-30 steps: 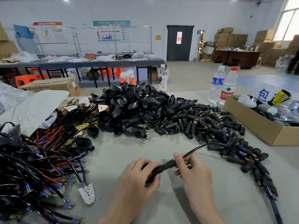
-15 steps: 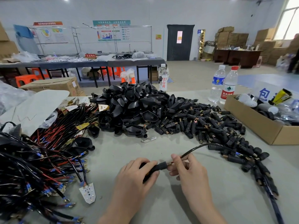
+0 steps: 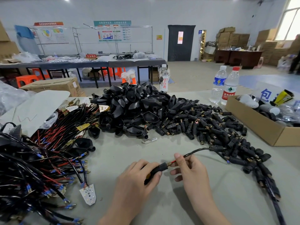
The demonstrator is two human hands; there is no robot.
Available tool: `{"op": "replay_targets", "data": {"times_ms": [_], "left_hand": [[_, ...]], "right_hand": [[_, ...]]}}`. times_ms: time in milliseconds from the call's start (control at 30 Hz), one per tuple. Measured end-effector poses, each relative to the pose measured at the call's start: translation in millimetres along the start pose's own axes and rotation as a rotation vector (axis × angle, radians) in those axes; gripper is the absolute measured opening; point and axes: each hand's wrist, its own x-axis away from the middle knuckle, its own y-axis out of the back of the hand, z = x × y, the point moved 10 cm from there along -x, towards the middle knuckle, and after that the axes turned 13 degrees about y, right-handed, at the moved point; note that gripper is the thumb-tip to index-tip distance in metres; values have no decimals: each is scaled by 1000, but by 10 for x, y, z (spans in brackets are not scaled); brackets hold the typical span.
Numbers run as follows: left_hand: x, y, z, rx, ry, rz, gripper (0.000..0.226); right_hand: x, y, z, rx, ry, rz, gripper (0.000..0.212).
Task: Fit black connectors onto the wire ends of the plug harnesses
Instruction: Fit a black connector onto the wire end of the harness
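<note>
Now drawn slightly apart at the middle of the tabletop's (image 3: 123, 153) near edge, your left grip (image 3: 138, 181) curls round a black connector (image 3: 159, 168) while your right grip (image 3: 191, 172) pinches the black cable (image 3: 199, 150) between thumb and fingers. A second ago connector and cable sheath met; now a short run of red wire (image 3: 175, 161) and a brass terminal (image 3: 168, 164) show between them at the connector's mouth. The end looks not yet seated and likely wants pushing home. Loose connectors (image 3: 211, 127) spill from the tabletop's centre toward its right edge, touching the cable's far run. The harness bundle (image 3: 40, 159) crowds the left edge, and a cardboard box (image 3: 259, 127) stands at the right edge. Bare tabletop lies between your grips and the heaps, leaving room for short pushes.
</note>
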Motion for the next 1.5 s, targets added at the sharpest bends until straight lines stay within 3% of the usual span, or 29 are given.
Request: {"op": "replay_targets", "data": {"times_ms": [333,633,767,967,1200,1500], "left_hand": [[6,-19,20,14,23,31,37],[9,-32,21,9,19,45,24],[-2,22,55,53,46,-10,28],[-3,79,-3,-77,-54,-119,28],[2,90,-18,-55,-105,-170,17],[-30,44,15,-72,-103,-146,19]], "right_hand": [[15,-25,-51,-86,-74,8,30],[44,-76,-9,-132,-88,31,30],[48,-136,15,-185,-94,79,25],[77,-219,-4,-193,-99,141,20],[75,-230,-107,-175,-101,125,13],[57,-231,-146,-219,-118,80,9]]}}
